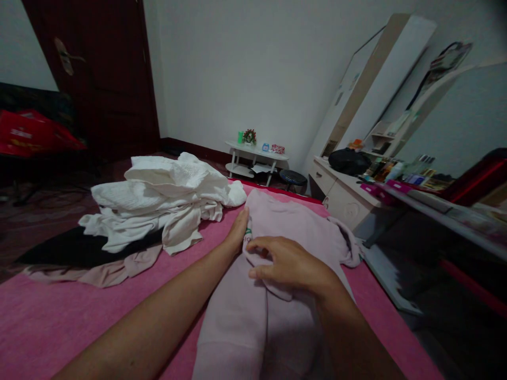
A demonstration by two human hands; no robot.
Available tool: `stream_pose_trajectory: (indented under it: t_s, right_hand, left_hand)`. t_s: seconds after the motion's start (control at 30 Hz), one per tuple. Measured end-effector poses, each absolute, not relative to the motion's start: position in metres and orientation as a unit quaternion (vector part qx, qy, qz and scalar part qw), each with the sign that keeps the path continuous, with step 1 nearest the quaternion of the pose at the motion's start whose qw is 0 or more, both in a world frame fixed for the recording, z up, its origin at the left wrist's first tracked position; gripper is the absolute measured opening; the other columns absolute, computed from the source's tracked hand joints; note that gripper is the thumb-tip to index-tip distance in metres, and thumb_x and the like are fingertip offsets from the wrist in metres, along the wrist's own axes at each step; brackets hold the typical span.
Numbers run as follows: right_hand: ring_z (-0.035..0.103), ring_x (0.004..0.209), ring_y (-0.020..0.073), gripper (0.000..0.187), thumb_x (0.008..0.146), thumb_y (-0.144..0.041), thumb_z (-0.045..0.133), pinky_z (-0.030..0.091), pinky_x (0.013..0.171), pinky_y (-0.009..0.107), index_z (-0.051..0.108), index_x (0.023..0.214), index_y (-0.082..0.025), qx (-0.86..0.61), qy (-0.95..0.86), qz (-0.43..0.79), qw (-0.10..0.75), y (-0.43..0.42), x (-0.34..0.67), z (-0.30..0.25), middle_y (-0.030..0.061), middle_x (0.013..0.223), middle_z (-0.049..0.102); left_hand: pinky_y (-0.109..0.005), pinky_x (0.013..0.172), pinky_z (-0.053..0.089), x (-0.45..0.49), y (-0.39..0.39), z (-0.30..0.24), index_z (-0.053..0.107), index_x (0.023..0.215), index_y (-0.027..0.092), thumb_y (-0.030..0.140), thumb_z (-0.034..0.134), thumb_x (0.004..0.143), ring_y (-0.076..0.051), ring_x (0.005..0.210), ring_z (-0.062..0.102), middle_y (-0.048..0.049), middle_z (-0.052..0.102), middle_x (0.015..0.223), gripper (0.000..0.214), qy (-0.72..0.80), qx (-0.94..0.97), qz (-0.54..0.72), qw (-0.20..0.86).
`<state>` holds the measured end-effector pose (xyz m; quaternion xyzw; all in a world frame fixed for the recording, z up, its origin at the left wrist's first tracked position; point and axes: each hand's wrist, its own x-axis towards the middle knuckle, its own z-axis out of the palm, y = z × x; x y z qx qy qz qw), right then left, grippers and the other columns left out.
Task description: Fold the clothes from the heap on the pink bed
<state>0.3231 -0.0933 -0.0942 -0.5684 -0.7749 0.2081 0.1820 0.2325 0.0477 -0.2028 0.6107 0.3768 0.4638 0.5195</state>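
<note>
A pale pink sweatshirt lies spread over the pink bed cover, partly folded, with a small printed patch of green and dark lettering near its left edge. My left hand rests along that edge, stretched out, its fingers partly hidden against the cloth. Over the middle of the garment is my right hand, thumb and fingers apart and curved above a fold. One sleeve loops out at the far right. Its lower part reaches toward me between my forearms.
White clothes are heaped at the left, on top of a black garment and a dusty pink one. Pink sheet covers the bed. A cluttered dresser stands at right, a small white table by the wall.
</note>
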Motion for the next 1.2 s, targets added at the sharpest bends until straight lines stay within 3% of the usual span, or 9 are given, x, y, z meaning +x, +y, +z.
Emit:
stream_pose_trajectory:
  t_s: [0.13, 0.27, 0.37, 0.5, 0.63, 0.83, 1.0, 1.1, 1.2]
  right_hand:
    - [0.057, 0.108, 0.0236, 0.055, 0.073, -0.041, 0.069, 0.041, 0.092, 0.034, 0.060, 0.124, -0.022, -0.588, -0.751, 0.224, 0.202, -0.093, 0.336, -0.105, 0.0075, 0.122, 0.062]
    - [0.059, 0.083, 0.0193, 0.070, 0.067, -0.048, 0.074, 0.044, 0.075, 0.030, 0.055, 0.127, -0.017, -0.668, -0.691, 0.243, 0.133, -0.093, 0.369, -0.119, 0.0063, 0.097, 0.065]
    - [0.051, 0.066, 0.0128, 0.059, 0.070, -0.049, 0.071, 0.039, 0.060, 0.024, 0.058, 0.116, -0.015, -0.622, -0.689, 0.351, 0.121, -0.103, 0.376, -0.125, -0.0010, 0.078, 0.058]
    - [0.051, 0.073, 0.0133, 0.035, 0.074, -0.043, 0.068, 0.041, 0.064, 0.024, 0.059, 0.092, -0.015, -0.565, -0.680, 0.429, 0.183, -0.114, 0.367, -0.125, -0.0006, 0.081, 0.056]
    - [0.053, 0.089, 0.0176, 0.038, 0.071, -0.039, 0.070, 0.041, 0.075, 0.027, 0.059, 0.099, -0.017, -0.605, -0.695, 0.308, 0.235, -0.118, 0.359, -0.129, 0.0039, 0.100, 0.057]
    - [0.043, 0.058, 0.0111, 0.024, 0.071, -0.035, 0.067, 0.028, 0.054, 0.023, 0.050, 0.065, -0.019, -0.699, -0.662, 0.200, 0.180, -0.129, 0.349, -0.126, -0.0047, 0.061, 0.048]
    - [0.047, 0.062, 0.0124, 0.014, 0.071, -0.023, 0.060, 0.031, 0.056, 0.024, 0.047, 0.066, -0.021, -0.679, -0.655, 0.188, 0.274, -0.143, 0.334, -0.105, -0.0029, 0.067, 0.052]
    - [0.050, 0.069, 0.0149, 0.016, 0.069, -0.020, 0.058, 0.033, 0.062, 0.025, 0.042, 0.063, -0.021, -0.678, -0.661, 0.175, 0.269, -0.143, 0.332, -0.107, 0.0001, 0.076, 0.058]
    - [0.050, 0.066, 0.0163, 0.016, 0.073, -0.022, 0.053, 0.034, 0.060, 0.026, 0.039, 0.066, -0.022, -0.702, -0.640, 0.199, 0.240, -0.139, 0.334, -0.115, -0.0006, 0.069, 0.055]
  left_hand:
    - [-0.033, 0.095, 0.047, 0.229, 0.048, -0.201, 0.053, 0.123, 0.012, 0.032, 0.043, 0.091, -0.020, 0.111, 0.059, -0.0121, 0.061, 0.125, 0.038, 0.340, 0.548, 0.474, 0.600]
    - [-0.030, 0.084, 0.051, 0.232, 0.045, -0.204, 0.052, 0.122, 0.013, 0.023, 0.054, 0.081, -0.019, 0.097, 0.064, -0.0114, 0.064, 0.118, 0.043, 0.314, 0.525, 0.474, 0.633]
    - [-0.029, 0.081, 0.052, 0.234, 0.046, -0.207, 0.050, 0.124, 0.013, 0.020, 0.054, 0.078, -0.018, 0.094, 0.064, -0.0110, 0.065, 0.115, 0.046, 0.320, 0.521, 0.472, 0.635]
    - [-0.028, 0.078, 0.052, 0.233, 0.048, -0.209, 0.050, 0.124, 0.012, 0.019, 0.054, 0.075, -0.018, 0.090, 0.065, -0.0101, 0.066, 0.112, 0.050, 0.326, 0.530, 0.467, 0.629]
    - [-0.029, 0.080, 0.052, 0.232, 0.046, -0.212, 0.055, 0.119, 0.013, 0.019, 0.053, 0.075, -0.018, 0.092, 0.065, -0.0083, 0.067, 0.111, 0.044, 0.343, 0.561, 0.462, 0.594]
    - [-0.032, 0.087, 0.051, 0.237, 0.058, -0.213, 0.049, 0.129, 0.013, 0.014, 0.052, 0.076, -0.020, 0.101, 0.063, -0.0104, 0.063, 0.120, 0.053, 0.383, 0.618, 0.460, 0.509]
    - [-0.034, 0.099, 0.043, 0.248, 0.098, -0.194, 0.049, 0.133, 0.015, 0.006, 0.062, 0.065, -0.023, 0.114, 0.055, -0.0111, 0.057, 0.130, 0.071, 0.401, 0.656, 0.431, 0.472]
    - [-0.034, 0.092, 0.047, 0.261, 0.124, -0.177, 0.062, 0.119, 0.013, 0.001, 0.064, 0.057, -0.026, 0.106, 0.059, -0.0095, 0.066, 0.115, 0.064, 0.409, 0.675, 0.383, 0.480]
    - [-0.029, 0.078, 0.052, 0.278, 0.143, -0.164, 0.065, 0.117, 0.011, -0.003, 0.059, 0.056, -0.023, 0.090, 0.065, -0.0061, 0.071, 0.096, 0.063, 0.408, 0.677, 0.350, 0.502]
